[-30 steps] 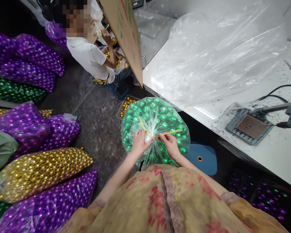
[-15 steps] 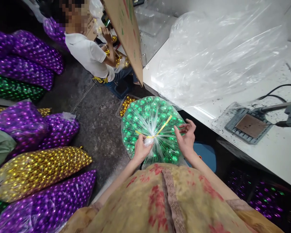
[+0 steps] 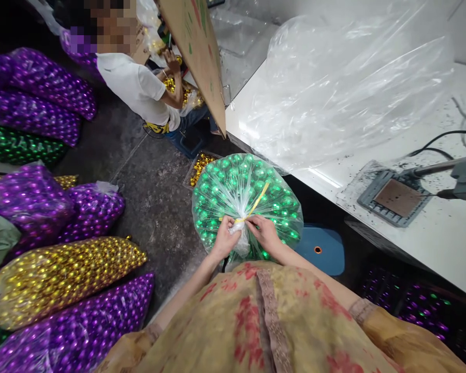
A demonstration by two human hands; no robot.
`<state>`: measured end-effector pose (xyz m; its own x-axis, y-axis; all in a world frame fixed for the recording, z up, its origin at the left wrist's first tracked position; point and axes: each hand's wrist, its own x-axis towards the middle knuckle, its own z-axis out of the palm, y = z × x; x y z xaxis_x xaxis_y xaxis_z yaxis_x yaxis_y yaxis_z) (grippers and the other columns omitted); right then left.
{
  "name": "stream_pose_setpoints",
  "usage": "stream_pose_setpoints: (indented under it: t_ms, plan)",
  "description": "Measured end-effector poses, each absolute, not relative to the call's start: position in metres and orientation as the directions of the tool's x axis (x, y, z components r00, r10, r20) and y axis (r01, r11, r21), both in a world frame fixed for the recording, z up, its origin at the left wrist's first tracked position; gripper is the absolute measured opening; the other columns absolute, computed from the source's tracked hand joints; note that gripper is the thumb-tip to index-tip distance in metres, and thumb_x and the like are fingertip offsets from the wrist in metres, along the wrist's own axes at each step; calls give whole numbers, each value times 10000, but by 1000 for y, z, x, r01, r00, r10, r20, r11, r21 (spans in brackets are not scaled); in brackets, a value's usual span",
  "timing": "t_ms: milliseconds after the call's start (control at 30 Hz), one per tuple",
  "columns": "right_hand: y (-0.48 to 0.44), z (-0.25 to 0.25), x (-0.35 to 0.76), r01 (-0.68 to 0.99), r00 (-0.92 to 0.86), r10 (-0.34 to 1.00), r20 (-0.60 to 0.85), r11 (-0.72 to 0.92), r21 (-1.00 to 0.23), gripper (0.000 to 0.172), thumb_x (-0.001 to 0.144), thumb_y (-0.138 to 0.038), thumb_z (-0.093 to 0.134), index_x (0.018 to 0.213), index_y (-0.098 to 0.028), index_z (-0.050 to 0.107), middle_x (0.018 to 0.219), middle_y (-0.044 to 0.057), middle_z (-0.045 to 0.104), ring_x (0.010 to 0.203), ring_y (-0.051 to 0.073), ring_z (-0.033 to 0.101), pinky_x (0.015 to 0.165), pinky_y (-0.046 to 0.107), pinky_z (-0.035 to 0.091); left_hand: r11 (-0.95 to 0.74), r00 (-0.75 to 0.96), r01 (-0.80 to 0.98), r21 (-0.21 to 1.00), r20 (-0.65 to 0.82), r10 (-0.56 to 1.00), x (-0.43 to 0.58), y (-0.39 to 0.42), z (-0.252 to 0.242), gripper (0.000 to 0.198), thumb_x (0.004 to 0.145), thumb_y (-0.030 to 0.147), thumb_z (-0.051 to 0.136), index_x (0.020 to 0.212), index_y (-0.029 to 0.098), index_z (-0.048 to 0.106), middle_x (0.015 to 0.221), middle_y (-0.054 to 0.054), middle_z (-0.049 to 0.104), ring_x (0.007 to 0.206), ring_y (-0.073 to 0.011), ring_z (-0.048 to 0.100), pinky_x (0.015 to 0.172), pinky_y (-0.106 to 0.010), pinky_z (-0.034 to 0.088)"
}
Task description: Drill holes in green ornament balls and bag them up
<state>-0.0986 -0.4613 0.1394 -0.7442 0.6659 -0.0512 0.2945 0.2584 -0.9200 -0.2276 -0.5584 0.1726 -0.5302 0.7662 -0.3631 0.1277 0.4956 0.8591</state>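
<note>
A large clear plastic bag point(image 3: 217, 191) full of shiny green balls stands right in front of my body, its top gathered into a bunched neck. Around that neck runs a yellow tie strip point(image 3: 261, 197), one end sticking up to the right across the bag. My left hand point(image 3: 226, 237) pinches the strip at the left side of the neck. At the neck's right side, my right hand point(image 3: 264, 233) has its fingertips closed on the same strip. The loose plastic of the bag's mouth bunches between the two hands.
Filled bags of purple balls point(image 3: 77, 316) and gold balls point(image 3: 70, 274) lie on the left floor. A co-worker point(image 3: 135, 88) sits beyond, beside a cardboard sheet point(image 3: 202, 57). On the right, a white table point(image 3: 446, 248) bears clear plastic sheeting point(image 3: 345, 88) and a drill-like machine point(image 3: 396, 197). A blue stool point(image 3: 326, 248) stands below.
My right hand, open and apart at the bag's right side before, has moved left to the neck and closed on the yellow tie strip. My left hand keeps its pinch there.
</note>
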Motion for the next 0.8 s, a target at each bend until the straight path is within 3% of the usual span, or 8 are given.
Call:
stream_pose_setpoints:
  t_ms: [300,467,667,733,800]
  plan:
    - [-451,138,-102,191,-869,493,49,425,-885,252,956,-301,425,956,-177,645,891,92,646,813,186,605,736,309,482,479,-293,-180,859,-511,808,-236,-559,186,300,695,271,624,870,205,389,740,49,390,622,-93,345,557,-210,283]
    - [-462,132,-111,236,-817,573,59,426,-873,149,926,-240,444,866,-182,567,826,64,586,758,168,551,690,288,452,457,-292,-228,860,-508,810,-237,-559,185,347,686,308,676,865,201,399,732,54,407,614,-83,357,557,-202,286]
    - [-468,130,-114,253,-788,614,50,396,-883,69,894,-219,453,843,-195,495,786,39,537,691,154,508,627,272,419,492,-343,-385,781,-616,709,-232,-562,186,442,638,328,708,931,222,394,716,62,497,547,-79,420,532,-202,330]
    - [-466,131,-113,220,-807,587,72,411,-885,72,896,-214,442,838,-203,483,786,39,533,696,159,507,637,278,425,492,-402,-360,793,-607,685,-233,-562,187,450,643,309,691,993,221,422,770,42,555,576,-94,476,557,-214,377]
    - [-464,132,-112,189,-823,560,96,429,-883,86,900,-205,426,834,-211,480,787,42,532,712,169,509,660,290,433,496,-479,-199,845,-525,703,-236,-561,186,461,645,264,663,1071,208,498,886,-4,607,717,-134,559,654,-249,440]
